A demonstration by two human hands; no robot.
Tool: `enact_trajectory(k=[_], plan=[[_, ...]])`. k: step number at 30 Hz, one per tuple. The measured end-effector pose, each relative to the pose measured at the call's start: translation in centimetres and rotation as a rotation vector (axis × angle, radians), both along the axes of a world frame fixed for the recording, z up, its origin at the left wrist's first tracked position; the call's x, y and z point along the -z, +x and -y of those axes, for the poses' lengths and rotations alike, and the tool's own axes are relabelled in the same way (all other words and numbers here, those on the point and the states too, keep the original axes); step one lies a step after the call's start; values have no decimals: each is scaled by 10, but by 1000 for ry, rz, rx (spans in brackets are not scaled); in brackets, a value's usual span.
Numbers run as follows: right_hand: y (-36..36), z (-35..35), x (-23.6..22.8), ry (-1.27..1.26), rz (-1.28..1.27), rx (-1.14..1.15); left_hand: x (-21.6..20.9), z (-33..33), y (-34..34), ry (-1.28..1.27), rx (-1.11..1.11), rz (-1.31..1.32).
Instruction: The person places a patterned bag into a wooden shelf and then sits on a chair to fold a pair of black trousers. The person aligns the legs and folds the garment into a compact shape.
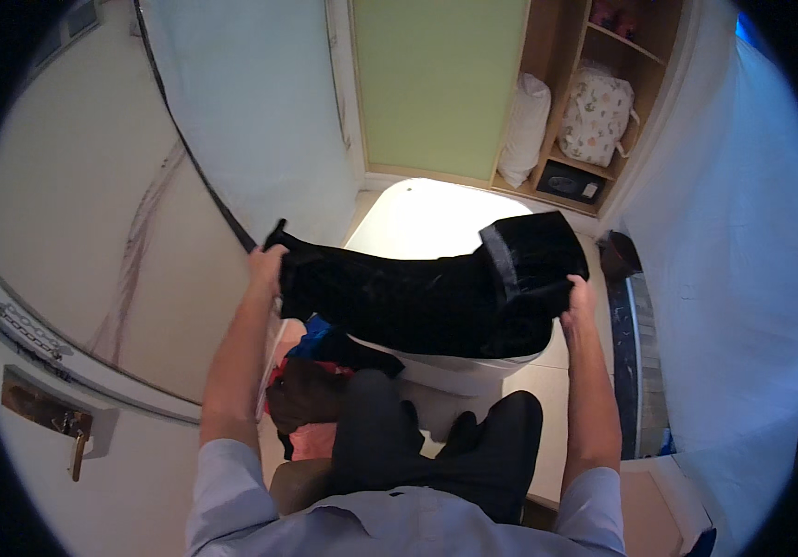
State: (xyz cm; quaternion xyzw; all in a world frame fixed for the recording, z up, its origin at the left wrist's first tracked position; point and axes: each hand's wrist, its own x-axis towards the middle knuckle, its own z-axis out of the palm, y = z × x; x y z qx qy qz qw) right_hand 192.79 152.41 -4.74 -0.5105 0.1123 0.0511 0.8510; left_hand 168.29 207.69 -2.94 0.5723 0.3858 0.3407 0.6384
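Garment [399, 297] btwn both hands [269, 267] [580, 301], blk, type unclear

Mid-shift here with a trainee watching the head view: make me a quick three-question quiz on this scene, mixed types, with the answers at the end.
1. Multiple choice: what do the left hand and right hand hold between them?
A) a green towel
B) a black cloth
C) a white sheet
2. True or false: the patterned bag sits in the compartment below the black box.
3. Fill in: the heap of clothes lies on the person's own ____ side.

Key:
1. B
2. False; the bag is above the box.
3. left
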Motion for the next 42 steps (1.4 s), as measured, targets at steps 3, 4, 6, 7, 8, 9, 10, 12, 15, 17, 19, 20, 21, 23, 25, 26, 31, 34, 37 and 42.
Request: enact_trajectory(k=[3, 4, 6, 7, 8, 9, 10, 12, 15, 17, 19, 20, 21, 23, 25, 26, 31, 34, 37, 42], plan=[[-5, 65, 0, -333, -155, 7, -11, 0, 13, 109, 15, -114], [-4, 85, 18, -494, -177, 24, -7, -3, 19, 135, 18, -118], [10, 129, 89, 5, -294, -34, 24, -18, 40, 158, 27, -164], [8, 126, 102, -48, -318, -18, 39, -29, 42, 181, 12, -200], [1, 120, 114, -102, -349, 9, 51, -35, 44, 174, 13, -215], [-7, 103, 116, -136, -358, 32, 62, -40, 43, 171, 9, -234], [-12, 91, 113, -173, -367, 56, 72, -42, 42, 166, 7, -251], [-7, 110, 126, -519, -257, 83, 82, -16, 62, 116, 89, -216], [-11, 73, 103, -1485, 0, 190, 88, -24, 60, 127, 33, -315], [-14, 51, 82, -1662, 292, 310, 89, -18, 60, 81, -5, -334], [3, 39, 77, -1589, 471, 101, 91, -10, 61, 122, 52, -365], [-3, 13, 63, -1632, 417, 30, 91, -11, 53, 148, 64, -389], [-7, -11, 50, -1625, 325, -104, 98, -15, 47, 182, 76, -377], [-13, -41, 38, -1680, 209, -264, 118, -32, 33, 254, 90, -352], [-19, -51, 39, -1845, 116, -293, 121, -8, 47, 291, 211, -477], [-17, -57, 38, -1848, 52, -323, 129, -14, 45, 296, 240, -471], [-17, -46, 45, -1800, 100, -221, 150, -19, 32, 240, 143, -465], [-14, 0, 58, -1676, 52, -150, 135, 19, 53, 52, 99, -375], [14, 30, 75, -1122, -22, -62, 131, -31, 39, 150, -29, -354], [34, 161, 40, -294, -212, 288, 77, -19, 47, 231, 55, -116]])
